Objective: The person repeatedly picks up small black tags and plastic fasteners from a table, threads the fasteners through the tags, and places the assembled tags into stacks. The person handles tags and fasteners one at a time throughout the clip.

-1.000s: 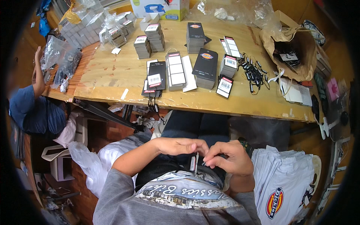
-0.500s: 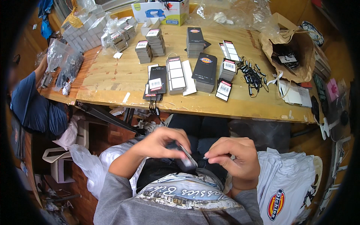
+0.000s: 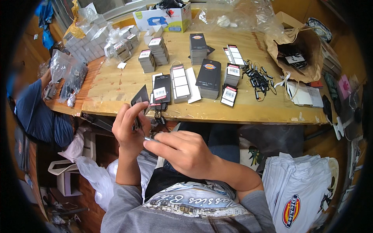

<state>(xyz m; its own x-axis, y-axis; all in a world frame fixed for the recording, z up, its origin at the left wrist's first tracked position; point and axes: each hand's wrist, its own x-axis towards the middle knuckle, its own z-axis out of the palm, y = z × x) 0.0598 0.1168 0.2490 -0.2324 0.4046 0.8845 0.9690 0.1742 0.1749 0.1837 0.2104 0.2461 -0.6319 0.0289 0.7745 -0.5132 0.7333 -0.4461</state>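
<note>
My left hand (image 3: pixel 129 128) is closed on a black hang tag (image 3: pixel 140 95), which stands tilted in front of the table's near edge. Close beside it, my right hand (image 3: pixel 187 153) pinches a small thin light piece (image 3: pixel 149 139), too small to make out fully. Just beyond, a pile of black tags with a barcode label (image 3: pixel 160 92) lies at the table edge, with black cords (image 3: pixel 158 116) hanging down. To its right stand a stack of white-panelled tags (image 3: pixel 180 83) and a stack of black tags (image 3: pixel 209 79).
Small label stacks (image 3: pixel 147 62) and a tall black tag stack (image 3: pixel 198 49) stand farther back. Right of them lie tangled black cords (image 3: pixel 257 80) and an open paper bag (image 3: pixel 272 50). Folded white shirts (image 3: pixel 291 174) are at my right. Another person's blue sleeve (image 3: pixel 33 106) is at left.
Both hands have moved left and up toward the table. The tag in my left hand is now raised upright, and my right hand has come across close to my left.
</note>
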